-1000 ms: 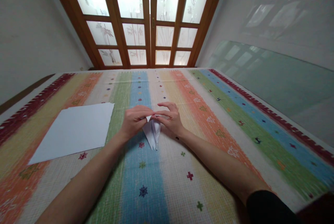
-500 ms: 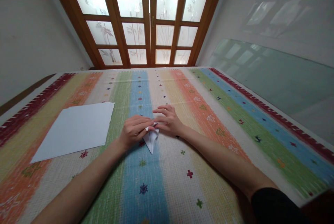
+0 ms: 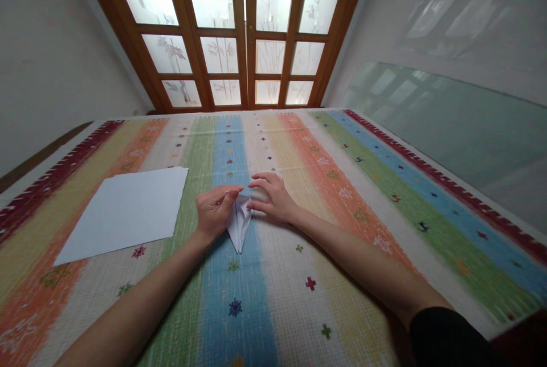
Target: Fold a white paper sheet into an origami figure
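Note:
A small piece of folded white paper [image 3: 240, 227] lies on the blue stripe, its narrow point turned toward me and a loose flap opening on its right side. My left hand [image 3: 216, 208] is closed on its upper left part, thumb and index finger pinching near the top edge. My right hand [image 3: 272, 197] is at the paper's right side, with curved fingers held apart and the thumb tip at the edge of the flap. The left fingers hide part of the paper's top.
A flat stack of white paper sheets [image 3: 128, 213] lies to the left on the striped tablecloth [image 3: 299, 298]. Beyond the table's far edge stand wooden doors with frosted panes [image 3: 220, 53]. A pale glass panel [image 3: 427, 105] leans along the right wall.
The folded paper has shifted slightly left and shows more of itself. My left hand has moved left and curled into a pinch; my right thumb has come to the flap's edge.

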### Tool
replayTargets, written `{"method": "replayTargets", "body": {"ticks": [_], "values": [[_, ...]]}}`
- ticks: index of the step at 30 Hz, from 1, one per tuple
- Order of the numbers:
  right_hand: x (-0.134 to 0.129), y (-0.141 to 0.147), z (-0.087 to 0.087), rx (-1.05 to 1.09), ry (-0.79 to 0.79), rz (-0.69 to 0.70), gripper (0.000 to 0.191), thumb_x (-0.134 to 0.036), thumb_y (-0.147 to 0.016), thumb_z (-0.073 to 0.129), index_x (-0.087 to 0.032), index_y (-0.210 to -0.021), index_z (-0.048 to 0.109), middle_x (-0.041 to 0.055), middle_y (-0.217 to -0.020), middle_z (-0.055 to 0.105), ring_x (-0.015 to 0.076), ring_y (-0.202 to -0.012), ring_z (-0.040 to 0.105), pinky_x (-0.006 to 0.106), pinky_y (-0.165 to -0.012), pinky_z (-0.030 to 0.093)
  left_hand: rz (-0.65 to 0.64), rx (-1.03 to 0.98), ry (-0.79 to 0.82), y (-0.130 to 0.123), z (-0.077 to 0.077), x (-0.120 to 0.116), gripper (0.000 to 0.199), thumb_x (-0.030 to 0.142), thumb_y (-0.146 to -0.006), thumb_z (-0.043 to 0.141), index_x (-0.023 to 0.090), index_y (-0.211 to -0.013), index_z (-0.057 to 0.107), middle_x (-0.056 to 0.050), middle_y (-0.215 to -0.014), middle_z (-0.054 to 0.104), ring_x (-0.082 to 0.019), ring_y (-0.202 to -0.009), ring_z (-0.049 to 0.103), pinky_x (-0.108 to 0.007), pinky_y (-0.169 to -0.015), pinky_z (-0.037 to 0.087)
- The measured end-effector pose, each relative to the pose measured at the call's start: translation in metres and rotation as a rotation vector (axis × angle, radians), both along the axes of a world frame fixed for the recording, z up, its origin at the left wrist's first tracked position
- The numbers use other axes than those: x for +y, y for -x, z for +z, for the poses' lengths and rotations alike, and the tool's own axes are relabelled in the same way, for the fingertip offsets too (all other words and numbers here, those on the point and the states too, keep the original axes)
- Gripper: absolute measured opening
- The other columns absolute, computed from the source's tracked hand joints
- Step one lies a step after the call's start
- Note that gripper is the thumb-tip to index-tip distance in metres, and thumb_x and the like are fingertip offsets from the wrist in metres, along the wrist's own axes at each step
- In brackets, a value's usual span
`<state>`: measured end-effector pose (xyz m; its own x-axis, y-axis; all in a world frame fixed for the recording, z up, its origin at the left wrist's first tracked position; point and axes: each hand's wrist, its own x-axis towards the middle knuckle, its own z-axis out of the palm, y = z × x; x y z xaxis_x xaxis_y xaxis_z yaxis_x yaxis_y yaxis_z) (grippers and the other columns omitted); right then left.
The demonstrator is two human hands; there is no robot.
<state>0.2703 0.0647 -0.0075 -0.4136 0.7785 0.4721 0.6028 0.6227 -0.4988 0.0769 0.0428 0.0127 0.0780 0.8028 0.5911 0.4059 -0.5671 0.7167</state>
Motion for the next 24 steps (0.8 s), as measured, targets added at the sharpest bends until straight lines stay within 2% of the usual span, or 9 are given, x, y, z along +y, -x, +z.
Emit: {"method": "replayTargets", "body": {"ticks": [2, 4, 7, 9, 13, 16, 19, 22, 24], "values": [[0.001, -0.005, 0.0, 0.007, 0.055, 0.036, 0.044, -0.043, -0.076, 0.078, -0.029, -0.116, 0.066, 0.0081, -0.129, 0.06, 0.0259, -0.122, 0.051, 0.046, -0.103, 0.034, -0.027, -0.023, 0.049, 0.006, 0.003, 0.003, 0.043, 0.053, -0.092, 0.05, 0.02, -0.085, 0.077, -0.008, -0.088, 0.077, -0.022, -0.082, 0.072, -0.034, -0.079, 0.055], [0.0, -0.006, -0.001, -0.003, 0.09, 0.053, 0.041, -0.041, -0.077, 0.078, -0.029, -0.114, 0.067, 0.008, -0.128, 0.06, 0.026, -0.121, 0.052, 0.047, -0.103, 0.034, -0.107, 0.007, 0.09, 0.012, 0.003, 0.006, 0.045, 0.058, -0.084, 0.059, 0.019, -0.1, 0.074, -0.01, -0.1, 0.076, -0.025, -0.093, 0.071, -0.038, -0.086, 0.054], [-0.002, 0.001, -0.002, -0.001, 0.107, 0.036, 0.035, -0.04, -0.078, 0.077, -0.028, -0.11, 0.07, 0.0082, -0.127, 0.061, 0.0259, -0.121, 0.052, 0.049, -0.102, 0.033, -0.189, 0.122, 0.164, 0.023, -0.002, 0.008, 0.077, 0.052, -0.066, 0.079, 0.022, -0.133, 0.056, -0.013, -0.127, 0.065, -0.031, -0.114, 0.063, -0.047, -0.1, 0.046], [-0.002, 0.008, -0.002, 0.011, 0.12, 0.011, 0.032, -0.039, -0.078, 0.077, -0.027, -0.107, 0.07, 0.0083, -0.126, 0.062, 0.0256, -0.12, 0.052, 0.049, -0.101, 0.033, -0.183, 0.186, 0.211, 0.031, -0.009, 0.008, 0.097, 0.044, -0.06, 0.084, 0.025, -0.145, 0.04, -0.014, -0.138, 0.056, -0.033, -0.123, 0.056, -0.051, -0.105, 0.041], [-0.001, 0.021, -0.003, 0.017, 0.16, -0.004, 0.028, -0.037, -0.078, 0.077, -0.025, -0.102, 0.071, 0.0084, -0.122, 0.065, 0.0251, -0.116, 0.054, 0.048, -0.1, 0.033, -0.176, 0.226, 0.267, 0.044, -0.022, 0.005, 0.1, 0.039, -0.069, 0.077, 0.023, -0.151, 0.023, -0.017, -0.146, 0.046, -0.032, -0.13, 0.05, -0.05, -0.108, 0.039], [0.0, 0.028, -0.004, -0.02, 0.156, -0.011, 0.027, -0.038, -0.078, 0.077, -0.025, -0.101, 0.072, 0.0078, -0.122, 0.065, 0.0259, -0.117, 0.053, 0.049, -0.1, 0.031, -0.261, 0.249, 0.301, 0.049, -0.026, 0.004, 0.098, 0.036, -0.076, 0.072, 0.023, -0.153, 0.014, -0.017, -0.143, 0.05, -0.03, -0.128, 0.052, -0.05, -0.108, 0.038], [0.0, 0.033, -0.003, -0.101, 0.121, -0.045, 0.025, -0.037, -0.08, 0.076, -0.026, -0.103, 0.071, 0.0084, -0.124, 0.064, 0.0278, -0.119, 0.05, 0.051, -0.1, 0.028, -0.304, 0.339, 0.294, 0.052, -0.028, 0.006, 0.103, 0.034, -0.077, 0.073, 0.026, -0.154, 0.006, -0.016, -0.142, 0.052, -0.03, -0.129, 0.052, -0.05, -0.109, 0.038], [-0.003, 0.037, 0.0, -0.19, 0.092, -0.056, 0.022, -0.035, -0.084, 0.073, -0.025, -0.103, 0.071, 0.0098, -0.125, 0.063, 0.0294, -0.121, 0.048, 0.053, -0.102, 0.024, -0.249, 0.464, 0.215, 0.055, -0.03, 0.007, 0.105, 0.037, -0.079, 0.072, 0.026, -0.154, 0.0, -0.017, -0.144, 0.05, -0.03, -0.129, 0.052, -0.049, -0.105, 0.041], [-0.004, 0.038, 0.003, -0.198, 0.095, -0.053, 0.022, -0.036, -0.085, 0.071, -0.023, -0.103, 0.07, 0.0098, -0.125, 0.063, 0.0289, -0.122, 0.048, 0.053, -0.103, 0.023, -0.125, 0.543, 0.053, 0.057, -0.029, 0.002, 0.1, 0.04, -0.081, 0.07, 0.023, -0.154, 0.004, -0.02, -0.146, 0.046, -0.032, -0.13, 0.05, -0.05, -0.103, 0.043]]}}
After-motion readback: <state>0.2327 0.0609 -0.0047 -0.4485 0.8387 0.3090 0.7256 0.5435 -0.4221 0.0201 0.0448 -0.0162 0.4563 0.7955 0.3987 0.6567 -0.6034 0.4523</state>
